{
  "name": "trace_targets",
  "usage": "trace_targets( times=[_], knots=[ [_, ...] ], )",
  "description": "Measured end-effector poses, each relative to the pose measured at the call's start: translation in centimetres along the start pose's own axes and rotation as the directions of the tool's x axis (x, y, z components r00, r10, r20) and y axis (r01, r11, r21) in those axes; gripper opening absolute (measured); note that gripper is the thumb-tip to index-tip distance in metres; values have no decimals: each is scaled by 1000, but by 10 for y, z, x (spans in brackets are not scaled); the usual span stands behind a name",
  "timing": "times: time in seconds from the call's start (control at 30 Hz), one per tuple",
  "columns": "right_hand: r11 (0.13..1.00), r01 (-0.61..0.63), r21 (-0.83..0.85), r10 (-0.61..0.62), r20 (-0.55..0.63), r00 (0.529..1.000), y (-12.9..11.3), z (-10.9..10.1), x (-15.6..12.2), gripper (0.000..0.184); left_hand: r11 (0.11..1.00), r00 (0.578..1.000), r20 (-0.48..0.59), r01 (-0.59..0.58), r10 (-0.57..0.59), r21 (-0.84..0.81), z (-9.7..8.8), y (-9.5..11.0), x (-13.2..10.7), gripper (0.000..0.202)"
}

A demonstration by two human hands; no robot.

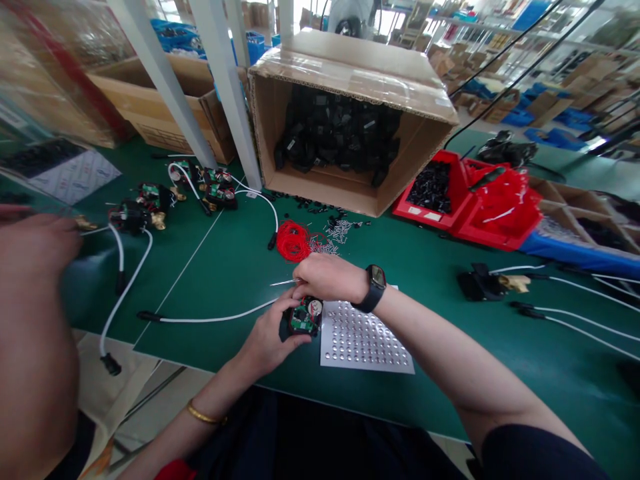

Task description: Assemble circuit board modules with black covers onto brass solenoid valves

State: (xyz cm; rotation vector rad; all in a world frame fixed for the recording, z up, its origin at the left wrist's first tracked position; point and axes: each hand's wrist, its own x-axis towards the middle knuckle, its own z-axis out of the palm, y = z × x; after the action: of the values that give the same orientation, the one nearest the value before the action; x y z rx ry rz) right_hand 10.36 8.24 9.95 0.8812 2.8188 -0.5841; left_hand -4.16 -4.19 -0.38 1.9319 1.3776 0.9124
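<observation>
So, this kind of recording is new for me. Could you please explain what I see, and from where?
There is no machine: a person works with two bare hands, seen by a head-worn camera looking forward and down. The left hand holds a small black device with a green circuit board. The right hand holds a thin silvery rod. On the green table lie a white sheet with rows of round silvery pieces, a coil of thin red wire, and a brown cardboard box holding black parts. The bare arm at far left belongs to another person.
</observation>
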Motion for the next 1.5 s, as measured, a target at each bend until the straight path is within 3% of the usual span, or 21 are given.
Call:
trace_targets(
  times=[0.2, 0.87, 1.07, 1.27, 1.33, 1.37, 1.43, 1.5],
  knots=[
    [999, 31, 29, -31, -14, 999, 5, 0, -4, 12, 998, 998, 23, 63, -64, 17, -2, 5, 0, 55],
    [995, 28, 94, -17, -117, 993, 12, 7, -27, 16, 984, 999, 19, 29, -33, 178, 4, 3, -1, 69],
    [971, 4, 238, 40, -176, 984, 18, 19, -30, 12, 987, 995, 11, 99, -101, 129, 1, 8, 8, 85],
    [914, 22, 404, 83, -240, 967, 20, 21, -30, 12, 993, 993, 27, 118, -118, -19, 2, 11, 16, 68],
    [826, 7, 563, 234, -355, 905, 21, 23, -41, 23, 975, 983, 23, 186, -184, -122, 4, 7, 16, 70],
    [757, 9, 653, 346, -414, 842, 22, 26, -50, 32, 956, 975, 21, 221, -222, -195, 5, 6, 16, 71],
    [597, 42, 801, 588, -472, 657, 22, 39, -72, 50, 897, 960, 41, 274, -278, -346, 2, 5, 16, 73],
    [396, 107, 912, 780, -395, 486, 19, 58, -94, 63, 872, 960, 124, 281, -252, -402, -5, 9, 16, 69]
  ],
)
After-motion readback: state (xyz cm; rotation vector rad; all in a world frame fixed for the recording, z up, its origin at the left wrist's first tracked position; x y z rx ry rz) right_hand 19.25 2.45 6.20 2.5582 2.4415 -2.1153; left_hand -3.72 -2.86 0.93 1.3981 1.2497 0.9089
